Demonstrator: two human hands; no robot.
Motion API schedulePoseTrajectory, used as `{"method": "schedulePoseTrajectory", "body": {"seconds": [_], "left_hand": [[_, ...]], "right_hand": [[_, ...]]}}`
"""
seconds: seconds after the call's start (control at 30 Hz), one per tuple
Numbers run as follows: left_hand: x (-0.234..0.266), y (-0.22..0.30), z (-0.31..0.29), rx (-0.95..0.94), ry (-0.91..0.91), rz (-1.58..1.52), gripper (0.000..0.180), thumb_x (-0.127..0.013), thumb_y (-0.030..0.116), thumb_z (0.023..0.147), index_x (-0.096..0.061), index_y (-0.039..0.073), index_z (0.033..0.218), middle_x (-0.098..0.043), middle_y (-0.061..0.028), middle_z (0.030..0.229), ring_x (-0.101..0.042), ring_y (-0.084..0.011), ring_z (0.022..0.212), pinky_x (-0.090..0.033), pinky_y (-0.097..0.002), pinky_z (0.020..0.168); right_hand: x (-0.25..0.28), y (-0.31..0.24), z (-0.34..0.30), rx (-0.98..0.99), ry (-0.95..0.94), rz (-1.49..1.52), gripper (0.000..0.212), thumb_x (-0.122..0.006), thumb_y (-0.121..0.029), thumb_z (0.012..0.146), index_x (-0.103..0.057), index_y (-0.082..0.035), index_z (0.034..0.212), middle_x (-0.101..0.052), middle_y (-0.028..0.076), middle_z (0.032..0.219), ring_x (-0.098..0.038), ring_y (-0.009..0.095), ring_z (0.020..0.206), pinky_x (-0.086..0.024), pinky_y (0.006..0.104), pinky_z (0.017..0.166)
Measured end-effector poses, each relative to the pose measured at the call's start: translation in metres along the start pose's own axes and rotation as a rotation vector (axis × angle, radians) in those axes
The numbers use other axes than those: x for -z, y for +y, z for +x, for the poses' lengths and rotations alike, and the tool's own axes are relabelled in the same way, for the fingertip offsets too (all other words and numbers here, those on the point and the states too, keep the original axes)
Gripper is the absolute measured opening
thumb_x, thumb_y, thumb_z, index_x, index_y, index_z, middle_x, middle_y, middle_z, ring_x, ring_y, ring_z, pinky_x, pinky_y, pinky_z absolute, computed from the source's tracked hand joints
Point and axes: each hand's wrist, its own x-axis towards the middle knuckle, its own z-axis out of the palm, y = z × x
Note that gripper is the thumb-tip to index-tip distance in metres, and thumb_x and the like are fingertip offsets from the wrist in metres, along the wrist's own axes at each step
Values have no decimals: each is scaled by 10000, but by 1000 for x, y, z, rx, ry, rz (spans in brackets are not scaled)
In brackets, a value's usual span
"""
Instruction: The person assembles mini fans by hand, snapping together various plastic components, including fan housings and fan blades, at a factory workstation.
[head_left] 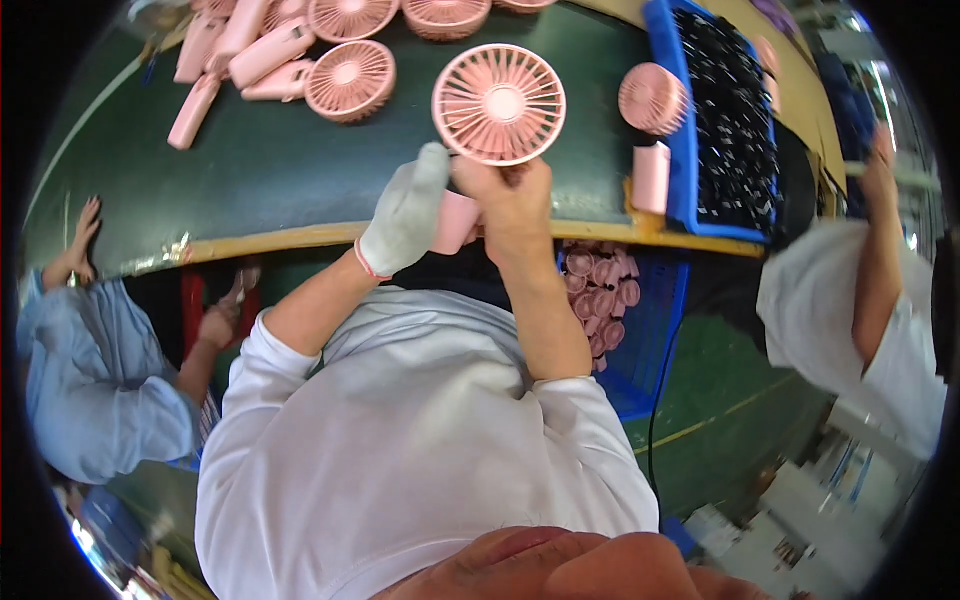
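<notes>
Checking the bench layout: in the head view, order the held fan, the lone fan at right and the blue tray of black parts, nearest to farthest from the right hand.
1. Held fan: touching the right hand.
2. Lone fan: to that hand's right.
3. Blue tray: farther right, beyond the lone fan.

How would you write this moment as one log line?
gloved left hand: holds pink fan | bare right hand: holds same fan | blue bin: at right, black pieces inside

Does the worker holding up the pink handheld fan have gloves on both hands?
No, the left hand wears a white glove, but the right hand is bare.
</notes>
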Motion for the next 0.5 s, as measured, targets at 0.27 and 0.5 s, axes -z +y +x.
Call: {"method": "schedulePoseTrajectory", "body": {"seconds": [0.27, 0.5], "left_hand": [[-21, 23, -1, -591, 355, 508, 215, -493, 179, 901, -608, 25, 997, -639, -140, 873, -635, -277, 827, -488, -358, 767], [122, 50, 16, -838, 804, 1567, 291, -584, 286, 865, -623, 54, 1037, -587, -136, 1103, -552, -309, 1028, -431, -397, 894]], "right_hand": [[37, -52, 1, 513, 262, -941, 315, -771, -249, 627, -658, -5, 791, -627, 168, 759, -638, 346, 710, -505, 407, 653], [98, -76, 29, 426, 511, -1773, 357, -778, -314, 687, -656, 13, 762, -645, 208, 823, -660, 352, 729, -533, 429, 620]]}}
